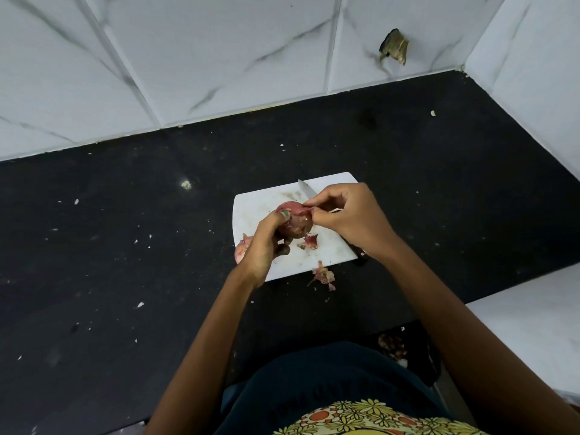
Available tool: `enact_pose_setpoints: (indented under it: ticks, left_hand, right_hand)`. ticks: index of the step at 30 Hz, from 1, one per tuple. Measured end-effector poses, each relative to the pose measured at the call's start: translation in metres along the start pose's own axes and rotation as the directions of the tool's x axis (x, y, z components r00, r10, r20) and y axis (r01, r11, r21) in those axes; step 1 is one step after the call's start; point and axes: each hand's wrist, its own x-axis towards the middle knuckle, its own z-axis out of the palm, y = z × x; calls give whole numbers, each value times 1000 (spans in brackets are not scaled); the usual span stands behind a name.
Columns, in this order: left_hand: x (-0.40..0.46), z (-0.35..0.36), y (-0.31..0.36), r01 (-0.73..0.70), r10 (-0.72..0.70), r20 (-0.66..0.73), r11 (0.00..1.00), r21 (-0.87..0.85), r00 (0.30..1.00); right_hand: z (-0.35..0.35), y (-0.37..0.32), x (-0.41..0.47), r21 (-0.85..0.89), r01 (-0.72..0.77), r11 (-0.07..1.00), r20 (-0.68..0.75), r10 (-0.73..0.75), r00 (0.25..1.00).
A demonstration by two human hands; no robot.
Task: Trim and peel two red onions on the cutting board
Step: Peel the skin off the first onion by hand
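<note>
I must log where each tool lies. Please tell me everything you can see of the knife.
The knife lies flat on the white cutting board, running diagonally. Its pointed, grey metal blade aims toward the far wall; its dark handle end sticks out over the board's near right edge. The right hand hovers above and hides the middle. No hand holds it.

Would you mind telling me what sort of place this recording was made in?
Most likely a home kitchen: a dark speckled stone countertop meets white marble-patterned wall tiles, and a small white plastic cutting board carries a steel-bladed kitchen knife and a half-peeled red onion.
</note>
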Motion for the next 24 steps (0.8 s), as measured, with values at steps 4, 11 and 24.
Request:
enact_pose_setpoints:
  ticks: [4,11,24]
  left_hand:
    - [1,1,1,-25,25,7,1000,9,1000]
    - [1,3,2,-49,51,71,998,-30,996]
    - [3,1,-1,41,-38,18,975,-218,999]
  right_hand:
    - [-5,3,-2,102,-20,995,55,14,998]
    - [1,5,-3,102,80,992,-15,-79,997]
    - [1,13,-6,453,-211,866,-76,273,959]
